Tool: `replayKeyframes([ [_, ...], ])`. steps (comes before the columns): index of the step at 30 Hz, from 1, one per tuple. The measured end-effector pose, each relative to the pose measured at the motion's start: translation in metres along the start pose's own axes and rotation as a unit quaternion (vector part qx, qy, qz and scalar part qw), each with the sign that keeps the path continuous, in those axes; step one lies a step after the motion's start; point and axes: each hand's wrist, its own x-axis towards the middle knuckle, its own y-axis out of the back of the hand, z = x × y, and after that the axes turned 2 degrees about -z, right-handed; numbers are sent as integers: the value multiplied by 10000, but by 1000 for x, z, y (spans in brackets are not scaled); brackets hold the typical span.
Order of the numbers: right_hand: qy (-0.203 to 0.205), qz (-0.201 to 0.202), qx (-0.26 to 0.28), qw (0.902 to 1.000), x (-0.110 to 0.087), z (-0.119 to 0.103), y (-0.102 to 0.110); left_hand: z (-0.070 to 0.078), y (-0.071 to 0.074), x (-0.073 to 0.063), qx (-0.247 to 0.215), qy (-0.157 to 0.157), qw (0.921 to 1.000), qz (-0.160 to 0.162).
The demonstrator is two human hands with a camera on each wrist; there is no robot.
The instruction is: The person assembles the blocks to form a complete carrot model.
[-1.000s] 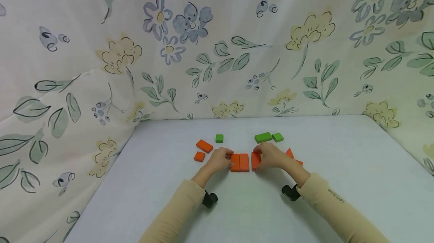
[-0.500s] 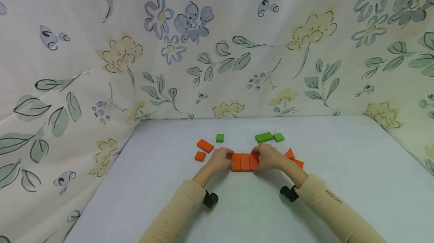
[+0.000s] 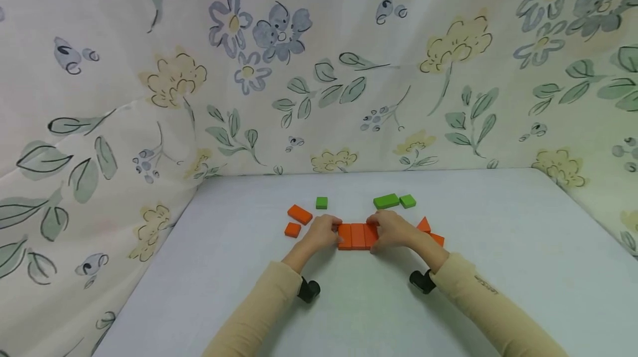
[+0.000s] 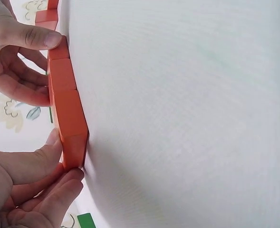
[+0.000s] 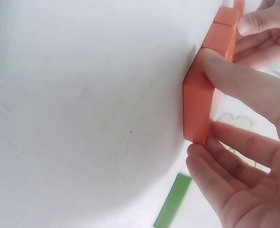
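Note:
Three flat rectangular orange blocks stand side by side in a touching row on the white table: a left block [image 3: 344, 237], a middle block [image 3: 358, 236] and a right block [image 3: 371, 236]. My left hand [image 3: 323, 232] pinches the left block at the row's outer end, thumb on the near side and fingers at the far end. Between thumb and fingers, my right hand [image 3: 394, 229] grips the right block by its near and far ends, covering part of it. In the right wrist view the right block [image 5: 198, 111] shows its bare outer side.
Left of the row lie an orange rectangular block [image 3: 300, 214] and a small orange block [image 3: 292, 229]. Behind are a green square block [image 3: 322, 202], a long green block [image 3: 386, 201] and a small green block [image 3: 407, 201]. An orange triangle [image 3: 424, 225] and another orange block [image 3: 437, 239] sit beside my right wrist.
My right hand has slid the right orange block leftward, closing the gap to the middle one. My left hand has stayed in place at the left block.

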Motion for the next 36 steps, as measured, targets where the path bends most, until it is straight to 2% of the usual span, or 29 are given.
replayKeyframes([
  [11, 160, -319, -157, 9992, 14, -10, 1, -11, 5, 1, -18, 142, 9999, 78],
  [15, 305, -363, -56, 9989, 18, -20, 6, -12, 6, 1, -33, 189, 9998, 88],
  [18, 603, -302, 136, 9976, 18, -35, 10, -12, 7, 1, -99, 206, 9997, 73],
  [21, 1081, -80, 187, 9939, 21, -53, 14, -15, 7, 5, -125, 161, 9997, 97],
  [24, 1589, 131, -154, 9871, 32, -72, 18, -23, 6, 9, 569, -342, 9969, 412],
  [26, 1809, 135, -510, 9821, 43, -85, 20, -53, -7, 31, 961, -963, 9885, 667],
  [27, 1885, 79, -670, 9798, 49, -91, 21, -69, -13, 43, 1186, -1310, 9810, 803],
  [28, 1943, -3, -821, 9775, 54, -98, 21, -77, -16, 49, 1341, -1458, 9767, 829],
  [31, 1954, -373, -1115, 9737, 70, -115, 19, -106, -31, 80, 1332, -1441, 9794, 484],
  [33, 1833, -682, -1283, 9723, 79, -125, 15, -117, -39, 92, 1427, -1281, 9805, 427],
  [34, 1780, -812, -1412, 9705, 82, -130, 13, -126, -45, 102, 1453, -1061, 9832, 321],
  [35, 1717, -938, -1526, 9687, 85, -134, 10, -147, -57, 119, 1535, -1041, 9822, 310],
  [36, 1695, -1049, -1673, 9656, 88, -138, 7, -157, -62, 127, 1573, -1079, 9811, 327],
])
